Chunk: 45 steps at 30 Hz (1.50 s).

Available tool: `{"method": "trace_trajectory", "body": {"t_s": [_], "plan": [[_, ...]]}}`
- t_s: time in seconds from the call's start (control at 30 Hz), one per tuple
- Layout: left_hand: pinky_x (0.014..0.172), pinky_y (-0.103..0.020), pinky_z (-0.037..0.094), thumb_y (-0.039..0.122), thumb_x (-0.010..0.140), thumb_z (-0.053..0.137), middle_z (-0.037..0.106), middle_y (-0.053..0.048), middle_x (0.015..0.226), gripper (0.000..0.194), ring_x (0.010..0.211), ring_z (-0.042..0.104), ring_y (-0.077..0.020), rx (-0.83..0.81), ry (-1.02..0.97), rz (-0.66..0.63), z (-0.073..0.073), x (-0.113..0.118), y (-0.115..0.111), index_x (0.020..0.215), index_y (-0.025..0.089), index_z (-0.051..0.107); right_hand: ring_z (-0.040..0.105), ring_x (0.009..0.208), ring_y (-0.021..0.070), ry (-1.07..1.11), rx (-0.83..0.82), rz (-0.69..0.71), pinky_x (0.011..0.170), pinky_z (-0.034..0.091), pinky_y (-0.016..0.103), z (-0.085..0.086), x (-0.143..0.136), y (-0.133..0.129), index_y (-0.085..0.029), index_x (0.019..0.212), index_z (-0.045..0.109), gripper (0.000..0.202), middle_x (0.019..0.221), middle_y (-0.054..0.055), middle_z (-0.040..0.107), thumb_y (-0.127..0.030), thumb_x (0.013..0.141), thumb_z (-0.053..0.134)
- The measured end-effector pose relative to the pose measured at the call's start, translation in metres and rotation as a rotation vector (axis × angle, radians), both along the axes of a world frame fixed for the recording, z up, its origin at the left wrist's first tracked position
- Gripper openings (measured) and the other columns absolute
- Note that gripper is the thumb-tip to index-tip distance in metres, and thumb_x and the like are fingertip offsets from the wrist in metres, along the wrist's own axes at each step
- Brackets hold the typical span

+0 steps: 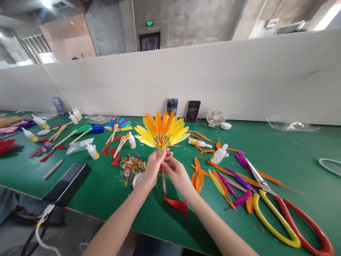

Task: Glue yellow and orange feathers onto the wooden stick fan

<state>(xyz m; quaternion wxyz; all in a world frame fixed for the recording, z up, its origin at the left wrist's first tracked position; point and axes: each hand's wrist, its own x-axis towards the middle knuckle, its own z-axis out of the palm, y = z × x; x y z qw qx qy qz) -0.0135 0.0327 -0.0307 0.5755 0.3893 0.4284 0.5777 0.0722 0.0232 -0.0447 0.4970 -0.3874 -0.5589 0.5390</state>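
Observation:
A fan of yellow and orange feathers [162, 129] is held upright over the green table, its wooden handle [163, 181] pointing down with a red tassel [179, 205] at the lower end. My left hand [153, 167] grips the fan at the base of the feathers, fingers closed. Just right of it, my right hand [176, 172] is closed on the same fan at the top of the handle. Fingers partly cover the joint between feathers and handle. Left of my hands lies a pile of colourful bits [130, 167], beside a small round container [137, 180].
Large scissors [275, 209] and loose feathers [231, 185] lie at the right. Glue bottles [220, 154], a phone [193, 111] and a small fan [216, 117] stand farther back. A black box [68, 183] and other feather fans [118, 124] are at the left.

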Motion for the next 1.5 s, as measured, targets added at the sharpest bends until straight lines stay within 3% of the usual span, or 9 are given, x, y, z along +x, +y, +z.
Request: {"method": "trace_trajectory", "body": {"t_s": [0.13,0.2,0.33,0.43,0.5,0.67,1.1,1.5], "plan": [[0.065,-0.027,0.046,0.045,0.065,0.065,0.07,-0.008,0.077,0.036,0.074,0.064,-0.0195,0.011,-0.023,0.004,0.0,0.002,-0.001,0.082,0.014,0.065,0.062,0.063,0.0187,-0.216,0.099,-0.06,0.061,0.049,0.032,-0.001,0.005,0.001,-0.018,0.076,0.053,0.02,0.067,0.004,0.063,-0.035,0.077,0.043],[0.073,-0.029,0.046,0.045,0.063,0.067,0.07,-0.007,0.073,0.034,0.075,0.065,-0.02,0.026,-0.06,0.032,0.001,0.001,0.0,0.078,0.014,0.065,0.061,0.065,0.0198,-0.373,0.213,-0.172,0.061,0.049,0.033,0.001,0.01,0.001,-0.018,0.077,0.055,0.022,0.069,0.006,0.063,-0.033,0.081,0.04],[0.083,-0.031,0.043,0.043,0.062,0.069,0.069,-0.006,0.071,0.031,0.079,0.065,-0.0197,0.062,-0.091,0.044,-0.001,0.002,0.003,0.074,0.014,0.065,0.058,0.079,0.0226,-0.602,0.632,-0.517,0.069,0.049,0.037,0.005,0.02,0.004,-0.015,0.084,0.058,0.024,0.081,0.011,0.063,-0.028,0.085,0.039],[0.082,-0.032,0.044,0.039,0.063,0.067,0.07,-0.007,0.075,0.027,0.083,0.064,-0.0214,0.074,-0.07,0.002,-0.004,0.003,0.004,0.073,0.014,0.066,0.053,0.1,0.0246,-0.714,0.918,-0.588,0.083,0.046,0.04,0.005,0.022,0.008,-0.013,0.105,0.055,0.027,0.102,0.014,0.062,-0.027,0.086,0.041],[0.079,-0.031,0.044,0.035,0.064,0.066,0.07,-0.007,0.079,0.023,0.088,0.063,-0.0229,0.082,-0.043,-0.036,-0.006,0.004,0.003,0.074,0.014,0.067,0.047,0.111,0.0256,-0.788,1.009,-0.577,0.09,0.043,0.042,0.003,0.021,0.01,-0.013,0.116,0.05,0.034,0.115,0.015,0.057,-0.027,0.086,0.043],[0.073,-0.028,0.046,0.031,0.067,0.063,0.07,-0.009,0.087,0.021,0.095,0.06,-0.0253,0.11,0.026,-0.109,-0.003,0.007,-0.003,0.08,0.015,0.067,0.037,0.122,0.0284,-0.906,1.04,-0.549,0.095,0.038,0.046,-0.002,0.019,0.012,-0.012,0.128,0.041,0.046,0.126,0.015,0.05,-0.031,0.085,0.044],[0.073,-0.028,0.046,0.03,0.073,0.058,0.069,-0.007,0.082,0.019,0.089,0.061,-0.0231,0.144,0.045,-0.134,-0.006,0.008,-0.002,0.082,0.017,0.067,0.038,0.121,0.0283,-0.912,0.993,-0.583,0.096,0.037,0.047,0.0,0.02,0.011,-0.017,0.137,0.024,0.056,0.128,0.015,0.046,-0.03,0.086,0.041],[0.073,-0.029,0.047,0.028,0.067,0.063,0.069,-0.004,0.073,0.011,0.081,0.063,-0.0216,0.099,0.027,-0.142,-0.001,0.012,-0.004,0.072,0.018,0.066,0.037,0.118,0.0303,-0.909,1.009,-0.689,0.095,0.034,0.049,0.005,0.021,0.014,-0.017,0.135,0.027,0.056,0.123,0.015,0.046,-0.028,0.084,0.044]]}}
